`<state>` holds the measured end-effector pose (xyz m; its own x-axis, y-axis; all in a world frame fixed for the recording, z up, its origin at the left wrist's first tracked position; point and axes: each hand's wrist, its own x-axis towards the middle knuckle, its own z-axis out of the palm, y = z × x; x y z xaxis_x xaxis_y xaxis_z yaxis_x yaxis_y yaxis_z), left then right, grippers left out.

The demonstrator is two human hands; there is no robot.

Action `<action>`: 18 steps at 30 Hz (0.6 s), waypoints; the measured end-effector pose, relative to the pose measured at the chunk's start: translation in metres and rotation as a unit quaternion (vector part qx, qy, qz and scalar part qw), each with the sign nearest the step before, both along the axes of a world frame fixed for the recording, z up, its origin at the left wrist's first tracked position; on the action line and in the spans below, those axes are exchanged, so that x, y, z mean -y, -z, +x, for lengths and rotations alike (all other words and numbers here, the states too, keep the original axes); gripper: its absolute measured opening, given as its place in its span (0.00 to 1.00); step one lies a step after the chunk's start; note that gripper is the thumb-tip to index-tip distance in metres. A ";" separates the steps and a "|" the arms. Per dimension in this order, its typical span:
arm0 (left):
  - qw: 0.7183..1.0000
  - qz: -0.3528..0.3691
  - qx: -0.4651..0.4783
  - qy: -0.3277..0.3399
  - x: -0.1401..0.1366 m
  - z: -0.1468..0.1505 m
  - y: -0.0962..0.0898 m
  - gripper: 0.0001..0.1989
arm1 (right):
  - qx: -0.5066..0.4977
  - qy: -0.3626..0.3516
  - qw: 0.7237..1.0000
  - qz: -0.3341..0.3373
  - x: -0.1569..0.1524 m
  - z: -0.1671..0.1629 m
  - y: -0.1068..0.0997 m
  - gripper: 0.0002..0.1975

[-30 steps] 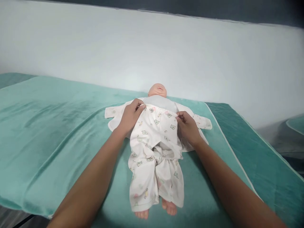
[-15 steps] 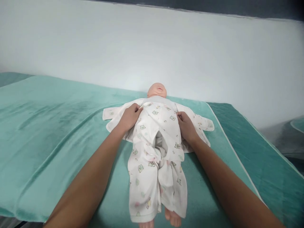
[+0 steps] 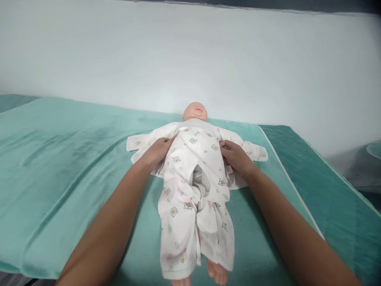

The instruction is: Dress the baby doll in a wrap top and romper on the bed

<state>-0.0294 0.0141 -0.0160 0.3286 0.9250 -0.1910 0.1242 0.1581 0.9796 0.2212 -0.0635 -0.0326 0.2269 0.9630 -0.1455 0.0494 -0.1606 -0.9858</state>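
Observation:
A baby doll (image 3: 195, 112) lies on its back, head toward the wall and feet toward me. It wears white printed open-crotch pants (image 3: 178, 222) pulled high over its belly. Beneath its torso a white long-sleeved jacket (image 3: 253, 150) lies spread open, sleeves out to both sides. My left hand (image 3: 160, 150) is at the left edge of the pants near the waist, thumb and fingers closed on the fabric. On the opposite side my right hand (image 3: 233, 155) has its fingers curled in at the pants' right edge. The fingertips of both hands are partly hidden by cloth.
A green plush cover (image 3: 74, 167) lies under the doll, with a soft ridge on the left. To the right is a darker green section (image 3: 321, 171) past a pale seam. A white wall (image 3: 190, 55) rises directly behind the doll's head.
My left hand has shifted slightly down and left, and its fingertips are now less visible beside the pants. My right hand has turned a little at the waist edge. The camera view has moved slightly.

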 end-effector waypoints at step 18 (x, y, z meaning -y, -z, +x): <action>0.974 -0.076 0.031 0.209 -0.005 -0.020 0.003 0.22 | 0.005 -0.093 0.995 0.029 0.010 0.000 -0.008 0.09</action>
<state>-0.0497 0.0190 -0.0192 0.6858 0.6704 -0.2831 0.1496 0.2508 0.9564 0.2214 -0.0738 -0.0251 0.0444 0.9952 -0.0869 0.0838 -0.0904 -0.9924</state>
